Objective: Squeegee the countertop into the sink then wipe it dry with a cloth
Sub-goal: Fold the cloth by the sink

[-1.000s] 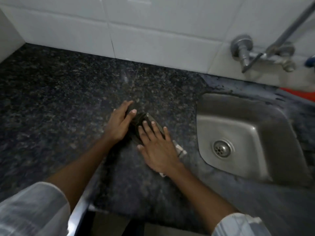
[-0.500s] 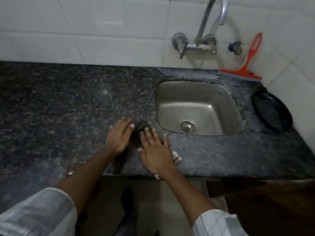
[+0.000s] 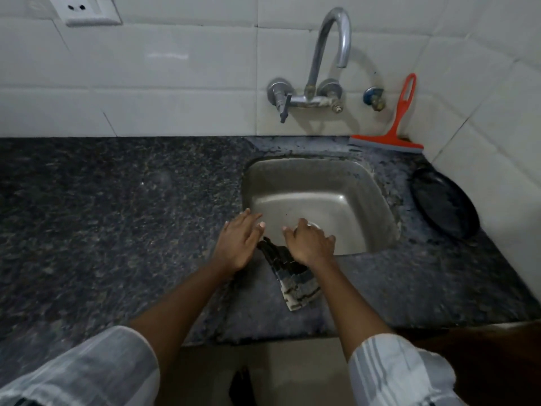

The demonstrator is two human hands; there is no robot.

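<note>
A dark checked cloth (image 3: pixel 295 279) lies on the speckled granite countertop (image 3: pixel 117 218) at the sink's near-left corner. My right hand (image 3: pixel 310 243) presses on the cloth's far end, its fingers curled over the steel sink's (image 3: pixel 377 189) front rim. My left hand (image 3: pixel 238 240) rests flat on the counter just left of the cloth, fingers spread, touching the cloth's edge. An orange squeegee (image 3: pixel 401 127) leans against the tiled wall behind the sink's right corner.
A curved metal tap (image 3: pixel 325 60) is fixed to the wall over the sink. A black round pan (image 3: pixel 445 200) lies on the counter right of the sink. A wall socket (image 3: pixel 85 8) is at top left. The counter's front edge runs under my forearms.
Both hands and the cloth have slid right along the counter to the sink's front rim. More of the cloth now shows behind my right hand. The view has pulled back and up.
</note>
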